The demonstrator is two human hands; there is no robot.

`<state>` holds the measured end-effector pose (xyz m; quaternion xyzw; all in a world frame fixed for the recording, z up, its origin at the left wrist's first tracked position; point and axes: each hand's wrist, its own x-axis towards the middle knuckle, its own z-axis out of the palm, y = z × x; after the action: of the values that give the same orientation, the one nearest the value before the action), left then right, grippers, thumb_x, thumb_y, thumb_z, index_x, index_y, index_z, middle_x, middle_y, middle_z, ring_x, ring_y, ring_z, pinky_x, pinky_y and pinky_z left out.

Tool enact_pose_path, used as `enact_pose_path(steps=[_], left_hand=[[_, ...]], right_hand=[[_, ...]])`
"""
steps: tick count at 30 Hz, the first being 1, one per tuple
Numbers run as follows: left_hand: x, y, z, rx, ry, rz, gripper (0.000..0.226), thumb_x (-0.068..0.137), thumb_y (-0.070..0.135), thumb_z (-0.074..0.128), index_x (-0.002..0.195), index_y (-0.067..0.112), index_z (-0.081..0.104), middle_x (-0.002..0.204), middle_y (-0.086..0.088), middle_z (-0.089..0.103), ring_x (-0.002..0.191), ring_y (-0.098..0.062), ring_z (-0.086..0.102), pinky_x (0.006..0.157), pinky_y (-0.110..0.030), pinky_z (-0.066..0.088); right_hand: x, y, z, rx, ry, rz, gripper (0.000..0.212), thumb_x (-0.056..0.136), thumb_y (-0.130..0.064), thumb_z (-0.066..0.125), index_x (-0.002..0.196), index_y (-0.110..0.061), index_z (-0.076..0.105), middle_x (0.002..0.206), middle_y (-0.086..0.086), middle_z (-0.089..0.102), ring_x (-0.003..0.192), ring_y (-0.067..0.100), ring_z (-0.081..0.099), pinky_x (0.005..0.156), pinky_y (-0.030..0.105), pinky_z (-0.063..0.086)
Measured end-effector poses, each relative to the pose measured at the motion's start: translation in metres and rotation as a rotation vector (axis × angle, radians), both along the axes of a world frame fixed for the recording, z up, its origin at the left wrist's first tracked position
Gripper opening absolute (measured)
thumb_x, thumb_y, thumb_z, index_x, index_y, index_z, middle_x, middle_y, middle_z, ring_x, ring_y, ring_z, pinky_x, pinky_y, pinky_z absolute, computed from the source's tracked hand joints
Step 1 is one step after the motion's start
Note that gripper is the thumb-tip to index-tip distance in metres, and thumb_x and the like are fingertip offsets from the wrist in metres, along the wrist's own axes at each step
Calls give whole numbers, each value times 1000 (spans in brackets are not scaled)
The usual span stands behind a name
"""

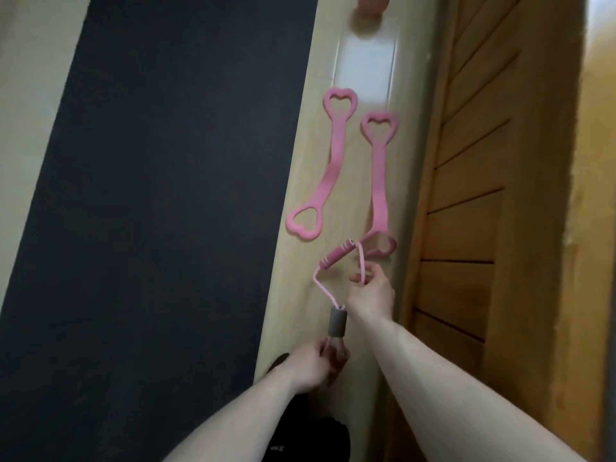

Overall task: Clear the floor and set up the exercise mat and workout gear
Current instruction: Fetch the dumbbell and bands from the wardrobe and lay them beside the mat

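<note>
Both hands hold a pink pull-cord exerciser above the pale floor: the right hand pinches the cord loop just below its pink foam handle, and the left hand closes its fingers on the cords under the grey sleeve. The dark exercise mat lies flat to the left. Two pink heart-ended resistance bands lie side by side between the mat and a wooden door.
</note>
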<state>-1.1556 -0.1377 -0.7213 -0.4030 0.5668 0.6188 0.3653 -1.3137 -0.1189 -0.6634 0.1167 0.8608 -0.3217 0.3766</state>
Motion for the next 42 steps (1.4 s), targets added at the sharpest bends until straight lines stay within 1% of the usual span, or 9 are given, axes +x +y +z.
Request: enact_pose_path(steps=[3,7,10,12,19,22,29,35,42], left_hand=[[2,4,-16,3,-21,10,32,109,28,35,91,20,61,89,-8,71,76,-21,70,75,-34,58],[14,1,-35,-70,-41,-170,19,104,35,47,98,25,61,95,1,71,84,-12,68,73,-17,53],[15,-17,-46,-251,-62,-356,35,98,32,55,130,18,57,119,0,68,110,-21,64,94,-27,50],[0,-41,-44,-379,-23,-323,39,96,23,54,134,18,56,129,-1,63,116,-24,61,98,-31,50],[-104,-137,-46,-827,212,-529,65,83,8,57,145,15,37,160,-4,22,140,-30,31,104,-48,47],[-131,-154,-56,-835,147,-733,73,82,10,58,150,14,29,161,-6,20,146,-30,22,106,-49,45],[-118,-132,-58,-858,132,-815,61,80,12,57,138,14,41,142,-8,42,128,-32,36,100,-43,46],[-75,-99,-33,-854,253,-674,65,83,6,59,144,17,41,150,-5,35,131,-26,41,97,-40,51],[26,-2,8,-463,56,-667,53,87,14,63,138,19,53,143,-4,43,132,-24,41,113,-38,41]], right_hand=[[13,7,-38,33,22,-13,32,93,4,54,109,-23,62,98,-3,64,96,22,62,88,35,56],[22,21,-67,163,-2,51,45,88,1,63,128,-20,59,117,5,66,111,30,65,95,40,56],[18,28,-71,241,-33,115,75,88,1,65,154,-19,38,146,10,52,136,33,51,112,42,46],[9,29,-68,239,-25,172,82,88,1,67,159,-19,30,156,7,42,144,30,42,116,37,38],[-34,12,-87,230,154,472,68,87,5,60,147,-23,45,153,-2,44,133,27,51,109,38,45],[-54,8,-101,256,117,590,49,92,0,59,133,-26,53,142,-1,52,126,28,56,102,40,49],[-52,14,-107,428,99,727,41,98,-11,59,138,-14,51,146,8,46,133,33,45,105,43,48],[-13,38,-90,339,176,535,65,94,-1,58,151,-22,38,162,3,27,135,30,48,107,45,50],[102,110,-35,365,-159,286,76,91,-10,65,157,-25,30,164,6,25,142,31,41,117,43,39]])
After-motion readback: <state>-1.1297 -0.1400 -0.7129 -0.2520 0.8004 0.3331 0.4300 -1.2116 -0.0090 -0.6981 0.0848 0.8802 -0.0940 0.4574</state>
